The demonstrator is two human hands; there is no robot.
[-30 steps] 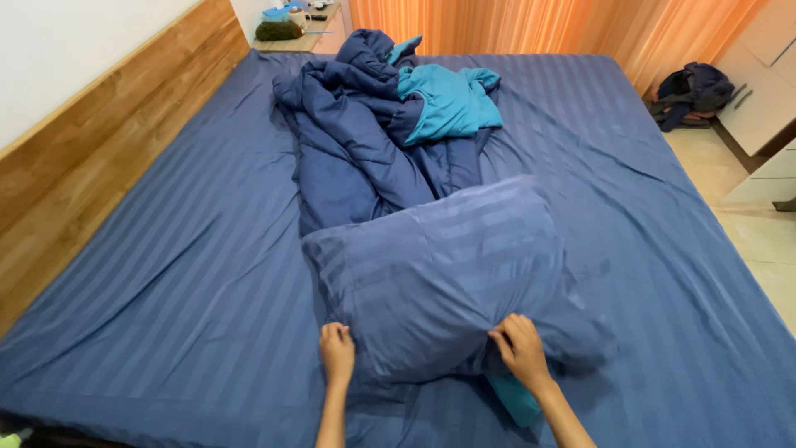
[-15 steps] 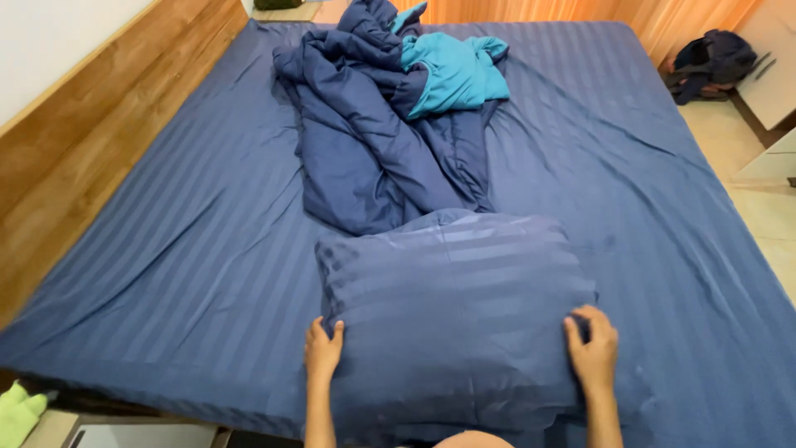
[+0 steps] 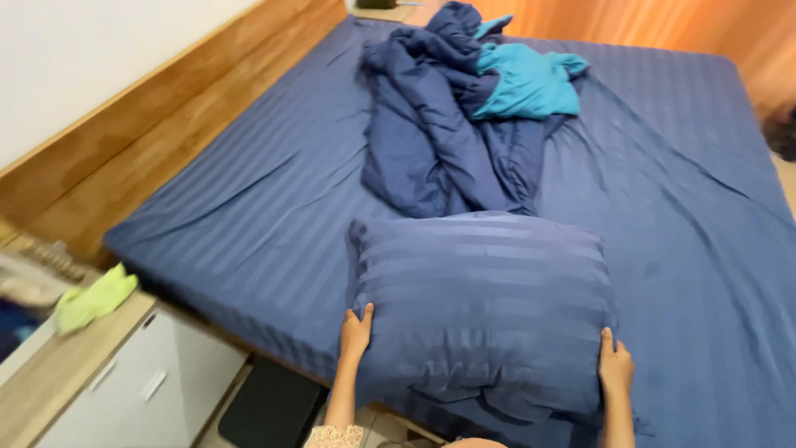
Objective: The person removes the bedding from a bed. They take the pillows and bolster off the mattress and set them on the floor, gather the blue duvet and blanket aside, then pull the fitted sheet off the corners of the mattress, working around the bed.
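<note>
- The navy striped pillow (image 3: 481, 311) is held at the near edge of the bed (image 3: 249, 207); a slip to the floor is judged possible, since only its sides are gripped.
- The left hand (image 3: 356, 330) is pressed on the pillow's left edge, fingers together.
- The right hand (image 3: 616, 365) is clamped on the right edge, fingers together.

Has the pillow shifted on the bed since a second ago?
Yes. The pillow has come toward the near edge of the bed, away from the crumpled duvet, with the left hand and right hand at its sides.
</note>
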